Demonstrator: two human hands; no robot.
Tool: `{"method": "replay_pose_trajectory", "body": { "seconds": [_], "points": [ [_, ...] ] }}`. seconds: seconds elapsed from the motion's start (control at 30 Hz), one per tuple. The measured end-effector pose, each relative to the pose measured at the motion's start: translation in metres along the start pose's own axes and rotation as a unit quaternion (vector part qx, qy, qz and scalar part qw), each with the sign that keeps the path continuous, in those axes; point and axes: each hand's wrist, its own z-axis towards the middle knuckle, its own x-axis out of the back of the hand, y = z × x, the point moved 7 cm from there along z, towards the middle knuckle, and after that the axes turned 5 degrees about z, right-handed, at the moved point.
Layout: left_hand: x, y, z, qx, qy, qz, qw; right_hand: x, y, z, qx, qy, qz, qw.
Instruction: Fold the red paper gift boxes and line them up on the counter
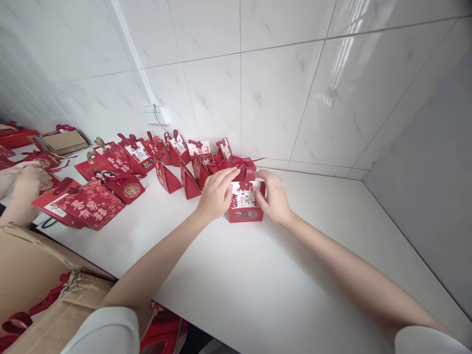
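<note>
A small red gift box stands upright on the white table, with a white front panel of red characters and a printed couple. A clear window runs along its lower front, and a dark red ribbon loop rises from the top. At its left side my left hand rests closed against the upper edge, fingertips by the ribbon. From the right, my right hand curls round the box, thumb on the front panel and fingers at the top corner. Just behind it is another red box with a bow.
Several red gift boxes and folded red bags crowd the left and back of the table. A co-worker's hands handle red items at far left. An open cardboard carton stands at the front left. The tiled wall has a socket.
</note>
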Motion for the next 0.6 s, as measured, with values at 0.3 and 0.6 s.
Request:
{"method": "replay_pose_trajectory", "body": {
  "seconds": [0.3, 0.6],
  "points": [
    [-0.026, 0.008, -0.023, -0.045, 0.028, 0.008, 0.999, -0.018, 0.012, 0.005, 0.034, -0.035, 0.04, 0.998],
    [-0.023, 0.006, -0.026, -0.029, 0.006, 0.004, 1.0, -0.021, 0.013, 0.005, 0.027, -0.046, 0.028, 0.998]
  ]
}}
